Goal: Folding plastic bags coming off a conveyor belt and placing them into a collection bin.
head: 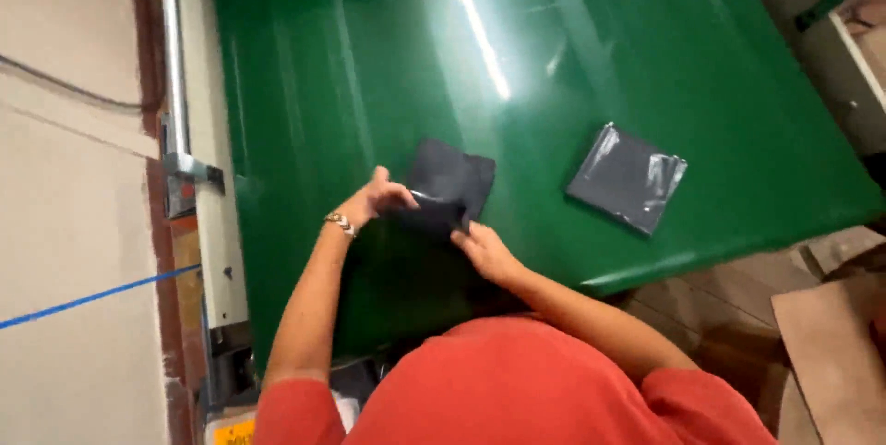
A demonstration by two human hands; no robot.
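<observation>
The left hand (377, 196) and the right hand (484, 249) both pinch the near edge of a dark folded bag (449, 185). It lies on the green table (323, 85). A grey plastic packet (628, 177) lies well apart to the right.

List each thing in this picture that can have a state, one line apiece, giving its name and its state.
dark pouch: flat on the green surface, near edge gripped by both hands
left hand: closed on the pouch's left edge
right hand: fingers pinching the pouch's near edge
grey plastic packet: flat, sealed-looking, untouched, apart to the right
green surface: glossy, reflecting a light strip
bracelet: worn on the left wrist
</observation>
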